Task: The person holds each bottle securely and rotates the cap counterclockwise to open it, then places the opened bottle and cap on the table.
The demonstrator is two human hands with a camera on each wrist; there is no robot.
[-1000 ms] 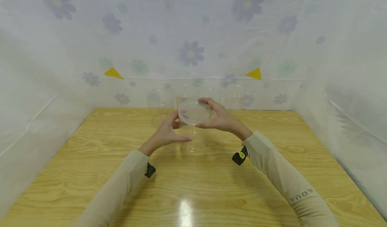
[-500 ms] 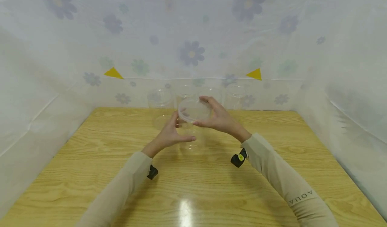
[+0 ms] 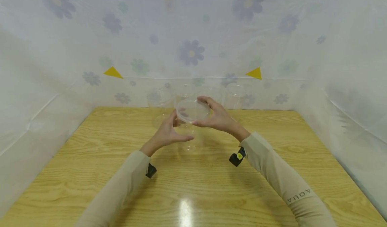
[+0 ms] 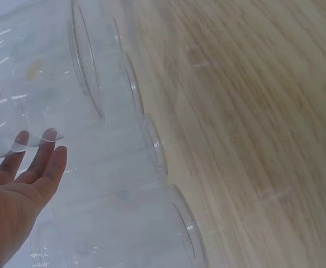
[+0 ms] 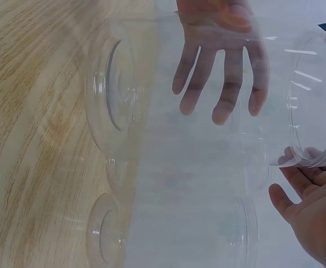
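A clear plastic cup stands upright over the middle of the wooden table, its base close to the wood. My left hand wraps its side, thumb on the near side; in the left wrist view its fingers lie against the clear wall. My right hand pinches the rim of a round clear lid at the cup's mouth. The right wrist view shows the lid edge-on above my right hand, with my left hand's fingers seen through the plastic.
Several more clear cups stand in a row along the table's back edge, also seen as clear cups in the left wrist view. Flower-printed plastic sheeting walls in the back and both sides. Bare wood lies in front of my arms.
Both hands, with the cup and lid, have drifted slightly left and away from me. The holds on cup and lid look the same.
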